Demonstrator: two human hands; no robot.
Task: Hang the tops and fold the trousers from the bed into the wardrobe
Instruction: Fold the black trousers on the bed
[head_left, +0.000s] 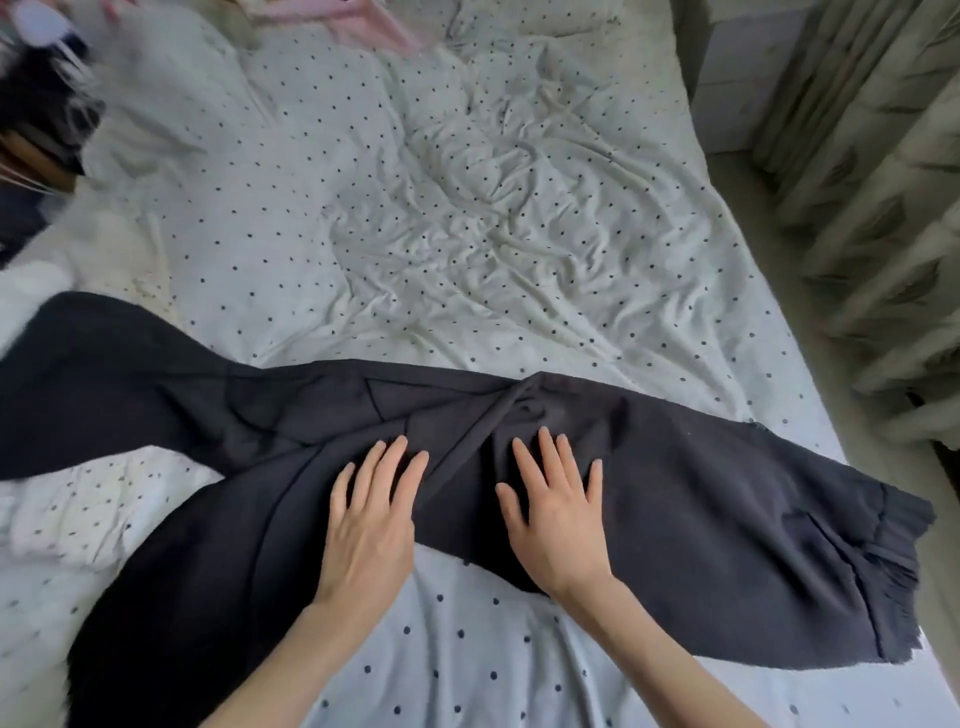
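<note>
Head view: dark trousers (701, 499) spread flat across the near part of the bed (415, 234), waistband toward the right edge, two legs splaying off to the left. Left hand (371, 519) and right hand (558, 514) both laid flat on the cloth near the crotch, fingers straight and spread, each grip holding nothing, only pressing. Bunched creases just above the fingertips. Pink garment (363, 21) blurred at the far end of the bed; curtain (883, 208) at right. Wardrobe out of view.

Step in hand, by the look of it: smoothing the trousers before folding. Next move likely calls for bringing one leg over the other, edges matched, creases pressed out first.
</note>
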